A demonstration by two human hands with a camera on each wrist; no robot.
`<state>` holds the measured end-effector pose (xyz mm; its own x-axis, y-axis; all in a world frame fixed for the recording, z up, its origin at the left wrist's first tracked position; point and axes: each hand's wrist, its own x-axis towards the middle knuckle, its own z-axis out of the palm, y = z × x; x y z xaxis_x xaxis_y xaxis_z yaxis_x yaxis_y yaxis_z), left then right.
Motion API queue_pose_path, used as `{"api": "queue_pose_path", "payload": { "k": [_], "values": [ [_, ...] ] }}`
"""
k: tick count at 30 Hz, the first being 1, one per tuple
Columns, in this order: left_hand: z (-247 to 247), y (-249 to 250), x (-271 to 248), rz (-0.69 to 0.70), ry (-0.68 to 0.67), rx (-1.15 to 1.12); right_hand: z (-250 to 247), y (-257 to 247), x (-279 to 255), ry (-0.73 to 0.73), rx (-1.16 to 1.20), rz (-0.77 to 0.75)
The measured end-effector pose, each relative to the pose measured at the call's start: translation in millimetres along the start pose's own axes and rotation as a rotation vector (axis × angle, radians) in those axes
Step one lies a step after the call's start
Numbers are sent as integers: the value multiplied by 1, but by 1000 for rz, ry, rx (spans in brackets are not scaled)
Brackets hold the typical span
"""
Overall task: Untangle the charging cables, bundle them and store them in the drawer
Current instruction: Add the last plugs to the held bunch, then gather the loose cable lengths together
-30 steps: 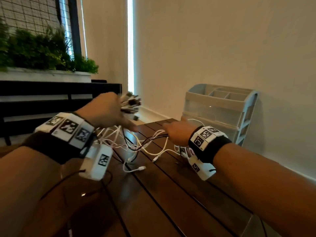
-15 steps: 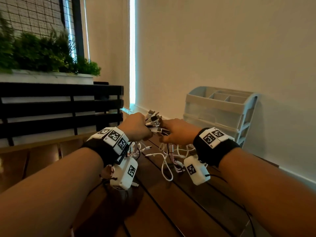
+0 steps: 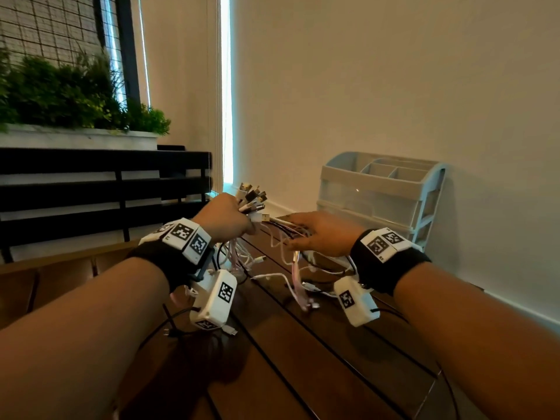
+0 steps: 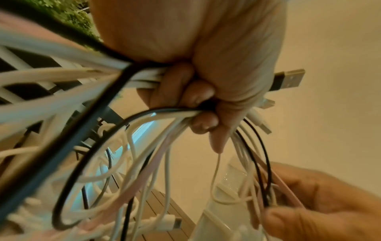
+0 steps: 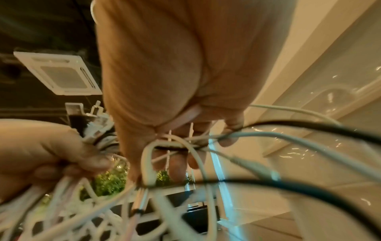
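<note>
At the tabletop's far edge the drawer organizer stays shut; charging cables remain tangled, plug ends clenched in the left hand, strands pinched by the right hand; bundling, storing remain

Head view looks forward-down over table; wrist views close, upward, blurred, perhaps sharing cables.

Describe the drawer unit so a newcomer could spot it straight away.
Look along the plain wall to the far end of the dark slatted wooden table. There stands the drawer unit, just beyond the right hand. It is the only pale blue plastic piece, with clear drawer fronts and an open divided tray on top.
</note>
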<state>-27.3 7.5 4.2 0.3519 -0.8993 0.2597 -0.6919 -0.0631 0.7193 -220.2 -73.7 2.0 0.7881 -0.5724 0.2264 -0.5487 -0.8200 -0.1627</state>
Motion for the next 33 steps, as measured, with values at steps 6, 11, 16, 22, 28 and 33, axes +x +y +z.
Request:
{"api": "queue_pose_path", "payload": {
  "k": [6, 11, 16, 22, 28, 33],
  "values": [
    [-9, -8, 8, -57, 74, -44, -7, 44, -17, 29, 71, 195],
    [-7, 0, 8, -74, 64, -17, -9, 52, -15, 27, 66, 286],
    [-13, -1, 8, -118, 92, -19, -7, 58, -13, 230, -165, 303],
    [-22, -9, 8, -184, 132, -31, -15, 69, -24, 496, 85, 488],
    [-27, -12, 8, -202, 152, -18, -10, 67, -38, 2, -119, 726],
    [-22, -5, 6, -161, 131, 39, -4, 58, -31, 141, -194, 570]
  ]
}}
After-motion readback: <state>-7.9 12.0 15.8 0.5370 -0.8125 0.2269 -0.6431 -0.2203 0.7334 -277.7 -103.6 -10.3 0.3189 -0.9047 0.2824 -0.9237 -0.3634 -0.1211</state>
